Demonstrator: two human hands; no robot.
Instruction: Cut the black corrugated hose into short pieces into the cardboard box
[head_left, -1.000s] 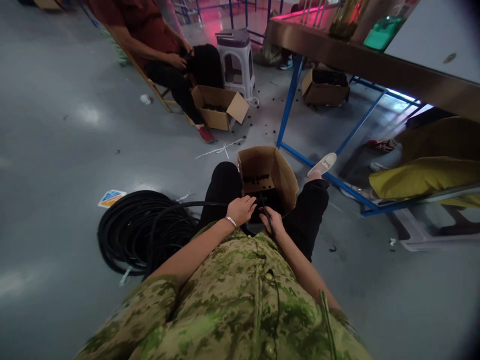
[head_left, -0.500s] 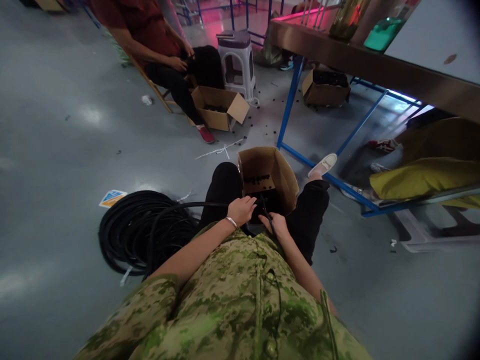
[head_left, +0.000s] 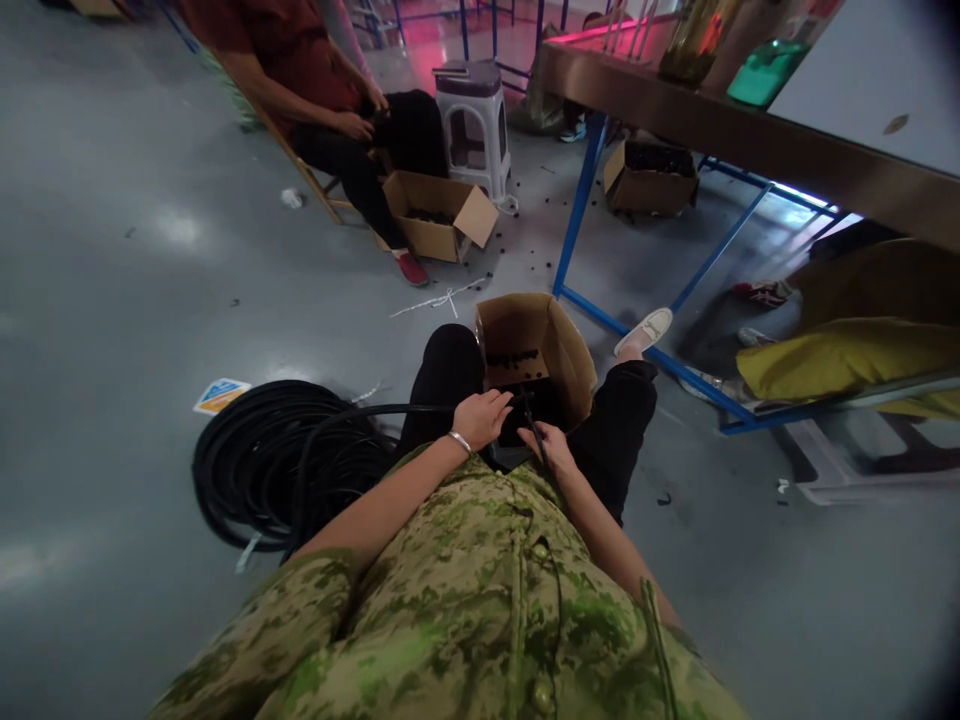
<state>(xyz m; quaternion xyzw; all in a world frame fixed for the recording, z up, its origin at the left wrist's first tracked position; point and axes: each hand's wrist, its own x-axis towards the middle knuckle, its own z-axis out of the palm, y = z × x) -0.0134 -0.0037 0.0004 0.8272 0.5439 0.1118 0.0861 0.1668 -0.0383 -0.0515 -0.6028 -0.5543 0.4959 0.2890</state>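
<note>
My left hand (head_left: pixel 481 420), with a silver bracelet at its wrist, is closed around a black hose (head_left: pixel 409 408). That hose runs left to a big black coil (head_left: pixel 262 465) on the floor. In my right hand (head_left: pixel 551 447) is a slim dark hand tool (head_left: pixel 535 430), perhaps scissors or cutters; its exact kind is too dark to tell. The tool's upper end is close to the fingertips of my left hand. Both hands are over the near side of an open cardboard box (head_left: pixel 574 365) between my legs. Small black pieces (head_left: pixel 514 358) lie on its inner flap.
A seated person (head_left: pixel 300 90) works beside another cardboard box (head_left: pixel 427 235) and a plastic stool (head_left: pixel 474 130). At right stands a table with blue legs (head_left: pixel 581 205), with a box of black pieces (head_left: pixel 652 178) underneath. Someone in yellow cloth (head_left: pixel 840 355) sits at far right.
Both hands keep nearly the same hold and place. The view has shifted very slightly, with the floor coil a little farther left.
</note>
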